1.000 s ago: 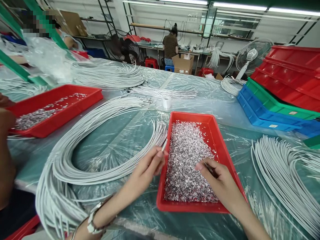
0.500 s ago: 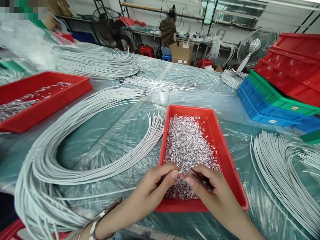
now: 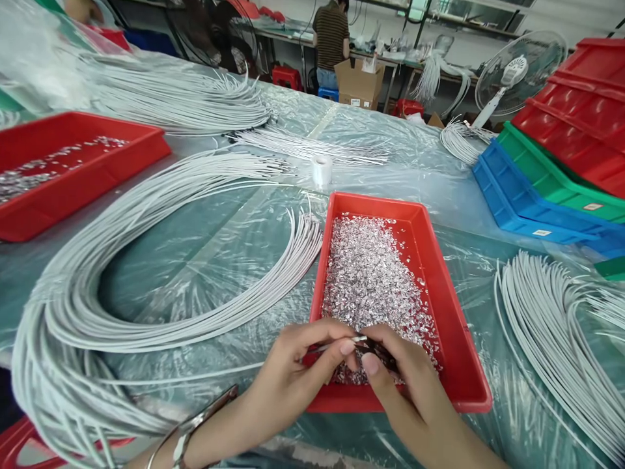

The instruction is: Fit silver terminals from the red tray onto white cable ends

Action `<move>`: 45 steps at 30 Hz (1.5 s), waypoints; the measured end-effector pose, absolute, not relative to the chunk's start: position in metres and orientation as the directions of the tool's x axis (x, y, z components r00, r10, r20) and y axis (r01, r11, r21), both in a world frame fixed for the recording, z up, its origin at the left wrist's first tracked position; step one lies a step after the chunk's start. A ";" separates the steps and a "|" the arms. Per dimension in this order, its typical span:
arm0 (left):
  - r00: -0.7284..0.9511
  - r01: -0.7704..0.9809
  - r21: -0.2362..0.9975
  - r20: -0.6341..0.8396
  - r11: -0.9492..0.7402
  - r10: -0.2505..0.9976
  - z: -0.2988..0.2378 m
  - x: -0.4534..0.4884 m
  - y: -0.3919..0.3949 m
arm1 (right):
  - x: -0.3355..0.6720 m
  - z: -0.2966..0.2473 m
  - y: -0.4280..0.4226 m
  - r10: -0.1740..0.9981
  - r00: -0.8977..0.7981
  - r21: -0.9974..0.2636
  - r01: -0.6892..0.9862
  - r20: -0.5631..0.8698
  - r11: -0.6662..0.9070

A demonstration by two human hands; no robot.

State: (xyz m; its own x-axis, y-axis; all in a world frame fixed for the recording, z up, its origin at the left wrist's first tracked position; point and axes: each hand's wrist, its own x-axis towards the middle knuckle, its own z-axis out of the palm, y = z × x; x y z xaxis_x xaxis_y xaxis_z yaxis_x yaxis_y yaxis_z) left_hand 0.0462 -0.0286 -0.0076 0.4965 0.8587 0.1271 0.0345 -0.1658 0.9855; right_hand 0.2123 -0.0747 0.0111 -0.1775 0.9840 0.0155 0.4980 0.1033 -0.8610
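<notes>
My left hand (image 3: 305, 365) pinches the end of a white cable (image 3: 195, 376) between thumb and fingertips, over the near part of a red tray (image 3: 456, 339). That cable runs back left to a large looped bundle of white cables (image 3: 122, 260). In my right hand (image 3: 407, 374) is a dark, slim tool (image 3: 383, 352), mostly covered by the fingers; its exact kind is unclear. Its tip meets the cable end at my left fingertips. Many small shiny metal pieces (image 3: 371, 280) lie in the tray below both hands.
A second red tray (image 3: 141, 146) with metal pieces stands at the left. More white cables (image 3: 551, 339) lie at the right, below stacked bins (image 3: 576, 124). A white roll (image 3: 321, 170) stands behind the near tray. Across the room are a person (image 3: 331, 36) and a fan (image 3: 512, 71).
The view has tipped down, so the background sits higher in the picture. My right hand's tool has come against the cable end, and the right thumb has lifted away from the left fingertips.
</notes>
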 end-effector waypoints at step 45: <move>0.426 0.352 0.574 0.605 -0.740 0.672 -0.024 0.041 -0.045 | 0.209 0.012 -0.073 0.912 -0.264 -0.947 0.021 -0.313 -0.319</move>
